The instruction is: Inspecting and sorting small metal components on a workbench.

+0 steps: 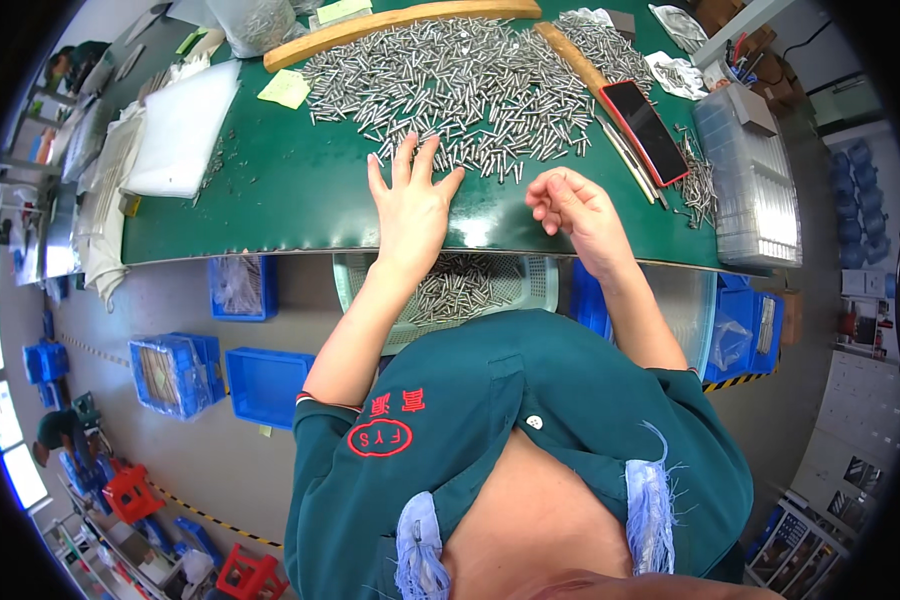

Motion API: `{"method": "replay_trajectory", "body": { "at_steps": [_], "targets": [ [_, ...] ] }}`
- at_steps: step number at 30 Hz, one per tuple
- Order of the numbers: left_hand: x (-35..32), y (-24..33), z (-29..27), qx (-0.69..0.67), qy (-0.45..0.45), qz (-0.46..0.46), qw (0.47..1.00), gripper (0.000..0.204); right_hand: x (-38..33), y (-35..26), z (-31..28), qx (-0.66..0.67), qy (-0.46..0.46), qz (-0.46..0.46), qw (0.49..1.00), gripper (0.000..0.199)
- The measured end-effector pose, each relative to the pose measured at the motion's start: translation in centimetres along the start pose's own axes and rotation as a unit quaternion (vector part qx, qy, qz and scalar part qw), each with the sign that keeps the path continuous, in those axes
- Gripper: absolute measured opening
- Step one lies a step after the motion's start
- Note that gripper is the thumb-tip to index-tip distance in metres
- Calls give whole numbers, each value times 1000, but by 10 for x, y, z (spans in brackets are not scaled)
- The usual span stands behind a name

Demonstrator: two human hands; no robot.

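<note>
Green table (pixel 270 190) fills the upper half of the view, its near edge curving across the middle; a yellow sticky note (pixel 286 88) lies at about 11 o'clock from the left hand, square, pale yellow, flat on the green top just beside the pile's left edge; a second pale note (pixel 342 10) sits at the far edge near 12 o'clock, writing too small to tell; a white flat sheet stack (pixel 175 130) lies at 9 o'clock on the table; a phone (pixel 647 130) with red case and dark screen lies at 2 o'clock, slanted, beside a wooden strip (pixel 570 55); clear plastic trays (pixel 750 190) stand stacked at 3 o'clock at the table's right end; blue bins (pixel 260 385) sit on the floor at 7 o'clock; a pile of small metal pins (pixel 450 85) spreads over the far middle of the table, bounded at the back by a long wooden bar (pixel 400 25); left hand (pixel 410 200) lies flat, palm down, fingers spread wide, fingertips touching the near fringe of the pins, nothing gripped; right hand (pixel 570 205) hovers near the table edge at 3 o'clock from the left hand, fingers curled loosely inward toward the thumb; cannot tell whether a pin is pinched between them; a mesh basket (pixel 530 285) holding more pins sits below the table edge, between the forearms.
</note>
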State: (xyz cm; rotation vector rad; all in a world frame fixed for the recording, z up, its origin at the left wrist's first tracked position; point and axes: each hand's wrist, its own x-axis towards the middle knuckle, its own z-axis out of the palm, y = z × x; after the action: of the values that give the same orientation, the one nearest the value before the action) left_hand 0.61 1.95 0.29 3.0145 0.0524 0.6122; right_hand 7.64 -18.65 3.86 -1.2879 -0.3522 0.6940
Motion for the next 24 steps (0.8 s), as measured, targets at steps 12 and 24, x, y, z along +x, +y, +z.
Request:
{"method": "replay_trajectory", "body": {
  "at_steps": [12, 24],
  "targets": [
    [-3, -117, -19, 31, 154, -173, 972, 18, 2, -8, -31, -36, 64, -65, 995, 24],
    [6, -30, -2, -117, 56, -56, 990, 16, 26, 14, 22, -449, -8, -111, 886, 24]
  ]
}}
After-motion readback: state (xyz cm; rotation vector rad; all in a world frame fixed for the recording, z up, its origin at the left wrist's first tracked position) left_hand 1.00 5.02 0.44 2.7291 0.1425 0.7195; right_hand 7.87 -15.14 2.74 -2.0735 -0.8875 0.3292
